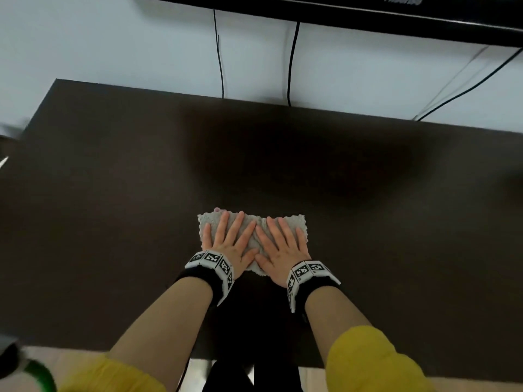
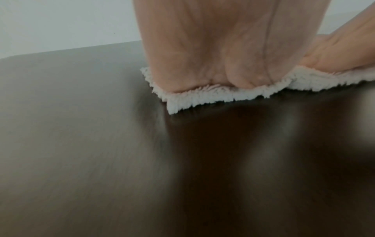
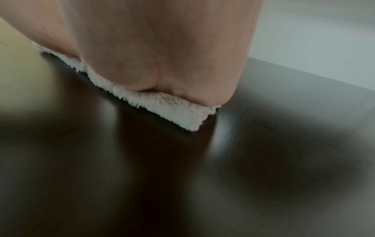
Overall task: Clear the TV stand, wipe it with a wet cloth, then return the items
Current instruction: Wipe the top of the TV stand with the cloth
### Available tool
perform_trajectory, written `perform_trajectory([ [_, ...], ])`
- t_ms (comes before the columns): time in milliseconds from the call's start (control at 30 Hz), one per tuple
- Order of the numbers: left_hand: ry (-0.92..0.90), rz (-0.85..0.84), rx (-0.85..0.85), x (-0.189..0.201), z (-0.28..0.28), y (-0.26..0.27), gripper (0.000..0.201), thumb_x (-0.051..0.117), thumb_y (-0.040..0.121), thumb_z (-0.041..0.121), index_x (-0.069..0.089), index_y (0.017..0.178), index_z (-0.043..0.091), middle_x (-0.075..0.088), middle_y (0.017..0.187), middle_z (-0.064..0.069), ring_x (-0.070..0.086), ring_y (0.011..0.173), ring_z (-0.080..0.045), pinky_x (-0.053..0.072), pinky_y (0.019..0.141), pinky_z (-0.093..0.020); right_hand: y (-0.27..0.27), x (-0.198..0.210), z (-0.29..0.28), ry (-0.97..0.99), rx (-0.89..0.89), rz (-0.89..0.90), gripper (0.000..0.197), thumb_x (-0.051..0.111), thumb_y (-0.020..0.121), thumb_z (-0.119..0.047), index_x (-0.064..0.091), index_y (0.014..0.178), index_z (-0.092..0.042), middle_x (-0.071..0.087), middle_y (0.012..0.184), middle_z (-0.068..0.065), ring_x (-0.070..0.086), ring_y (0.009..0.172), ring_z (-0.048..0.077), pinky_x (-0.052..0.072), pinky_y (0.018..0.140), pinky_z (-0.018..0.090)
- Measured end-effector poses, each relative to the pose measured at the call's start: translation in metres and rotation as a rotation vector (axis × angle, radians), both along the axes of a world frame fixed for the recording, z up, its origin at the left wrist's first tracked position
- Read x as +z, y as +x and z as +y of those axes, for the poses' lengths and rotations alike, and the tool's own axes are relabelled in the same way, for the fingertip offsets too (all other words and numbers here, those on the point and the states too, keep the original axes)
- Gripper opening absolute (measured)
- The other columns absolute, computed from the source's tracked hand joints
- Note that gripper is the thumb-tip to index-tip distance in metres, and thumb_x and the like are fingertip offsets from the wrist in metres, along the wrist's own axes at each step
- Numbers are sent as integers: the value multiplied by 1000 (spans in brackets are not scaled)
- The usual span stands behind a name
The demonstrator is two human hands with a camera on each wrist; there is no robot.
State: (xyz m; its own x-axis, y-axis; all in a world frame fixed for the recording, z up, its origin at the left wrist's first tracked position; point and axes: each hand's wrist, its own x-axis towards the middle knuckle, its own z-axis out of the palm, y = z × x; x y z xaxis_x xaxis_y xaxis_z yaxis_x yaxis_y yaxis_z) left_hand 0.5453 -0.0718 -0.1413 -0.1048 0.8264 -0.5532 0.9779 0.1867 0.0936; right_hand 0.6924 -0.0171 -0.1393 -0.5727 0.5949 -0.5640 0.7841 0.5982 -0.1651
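Pressing flat: left hand, right hand, cloth, stand.

cloth middle: under hands | TV: cropped | left-edge objects: blurred

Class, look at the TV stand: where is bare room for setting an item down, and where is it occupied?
Bare dark top lies left and right of the cloth, and behind it toward the cables. The stand is occupied only front-centre, where the left hand and right hand press the cloth.

Yellow sleeves pushed up; black wristbands bearing white square-patterned marker blocks.
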Motion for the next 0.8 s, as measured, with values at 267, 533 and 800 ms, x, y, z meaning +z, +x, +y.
perform_trajectory([
  [267, -58, -84, -24, -3, -97, 20, 87, -14, 65, 65, -18, 146, 35, -38, 144, 7, -32, 139, -21, -28, 104, -50, 25, -1, -95, -55, 15, -37, 75, -18, 63, -64, -35, 131, -35, -33, 153, -8, -28, 142, 19, -24, 107, 43],
  [533, -90, -75, -6, -1, -135, 46, 83, -17, 60, 67, -28, 135, 34, -42, 139, 4, -41, 126, -21, -40, 92, -44, 60, 5, -123, -189, -4, -3, 66, 16, 94, -58, -24, 144, -38, -32, 153, -11, -37, 132, 8, -24, 106, 39],
  [800, -61, -133, -7, -3, -119, 132, 89, -27, 56, 77, -30, 135, 35, -44, 137, 2, -43, 125, -24, -45, 89, -43, 146, 10, -96, -206, 44, -25, 69, 23, 95, -58, -22, 144, -40, -42, 137, -17, -38, 129, 6, -23, 107, 37],
])
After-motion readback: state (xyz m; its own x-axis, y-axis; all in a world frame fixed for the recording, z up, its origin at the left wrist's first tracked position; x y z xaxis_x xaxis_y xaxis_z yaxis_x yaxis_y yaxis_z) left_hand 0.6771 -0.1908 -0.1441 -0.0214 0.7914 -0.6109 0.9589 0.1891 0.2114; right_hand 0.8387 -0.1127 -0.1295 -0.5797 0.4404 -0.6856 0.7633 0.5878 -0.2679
